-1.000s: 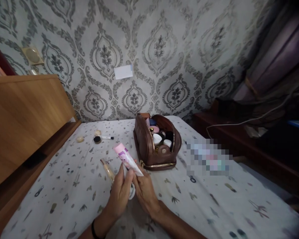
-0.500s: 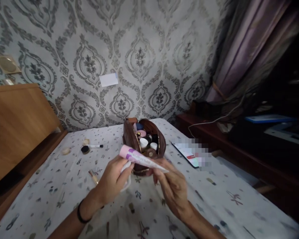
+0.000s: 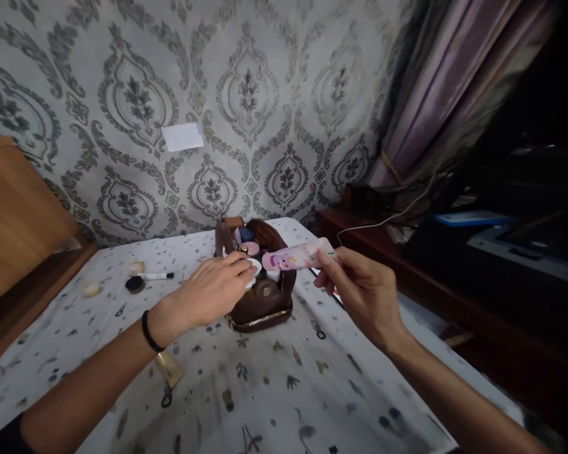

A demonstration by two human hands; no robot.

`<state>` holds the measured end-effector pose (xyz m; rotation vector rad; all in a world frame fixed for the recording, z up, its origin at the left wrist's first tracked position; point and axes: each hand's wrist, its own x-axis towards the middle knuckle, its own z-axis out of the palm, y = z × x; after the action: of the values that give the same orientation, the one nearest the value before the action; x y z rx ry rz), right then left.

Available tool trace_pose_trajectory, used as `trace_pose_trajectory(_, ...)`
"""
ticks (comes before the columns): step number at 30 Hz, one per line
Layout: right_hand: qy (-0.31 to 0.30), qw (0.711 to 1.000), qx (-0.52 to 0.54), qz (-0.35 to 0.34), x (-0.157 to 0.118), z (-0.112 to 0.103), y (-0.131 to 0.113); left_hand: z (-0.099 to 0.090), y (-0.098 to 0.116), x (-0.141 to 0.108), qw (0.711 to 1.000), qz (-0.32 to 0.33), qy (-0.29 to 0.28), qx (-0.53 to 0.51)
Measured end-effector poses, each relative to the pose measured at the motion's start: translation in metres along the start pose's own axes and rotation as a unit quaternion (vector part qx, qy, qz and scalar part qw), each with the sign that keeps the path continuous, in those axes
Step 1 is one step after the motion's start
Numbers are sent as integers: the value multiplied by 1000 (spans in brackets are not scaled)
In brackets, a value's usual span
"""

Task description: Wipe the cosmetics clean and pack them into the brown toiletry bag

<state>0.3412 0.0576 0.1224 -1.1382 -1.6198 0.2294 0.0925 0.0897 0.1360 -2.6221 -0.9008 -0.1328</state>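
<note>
My right hand [image 3: 366, 293] pinches the flat end of a pink and white squeeze tube [image 3: 296, 256] with a purple cartoon print. The tube is held almost level above the right rim of an open brown zipped cosmetic bag [image 3: 258, 309]. At the bag's left side is my left hand [image 3: 218, 287], back upward and fingers bent over the opening. A bit of white cloth [image 3: 250, 284] shows under its fingertips, mostly hidden. Inside the bag sit a pink round item [image 3: 250, 248], a dark blue item [image 3: 246, 234] and white-lidded jars, partly covered by the hand and tube.
On the patterned tablecloth [image 3: 265, 397], a dark round pot [image 3: 135, 285], a white-handled brush [image 3: 156, 275] and pale sponges lie at the left. A gold tube [image 3: 170, 369] lies below my left wrist. A phone is mostly hidden behind my right hand. Wooden furniture [image 3: 19, 208] borders the left.
My hands have moved apart. My left hand has gone from the tube to the bag's opening. My right hand has lifted the tube up and right. The view has turned slightly right.
</note>
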Motion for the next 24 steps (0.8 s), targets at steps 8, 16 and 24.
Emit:
trace_pose_trajectory(8, -66, 996, -51, -16, 18, 18, 8, 7, -1, -4, 1000, -19, 4, 9)
trace_pose_trajectory(16, -103, 988, -103, -51, 35, 19, 6, 18, -4, -7, 999, -33, 24, 0)
trace_pose_trajectory(24, -118, 979, -150, -73, 33, 18, -1, 14, -4, -5, 999, -35, 8, 0)
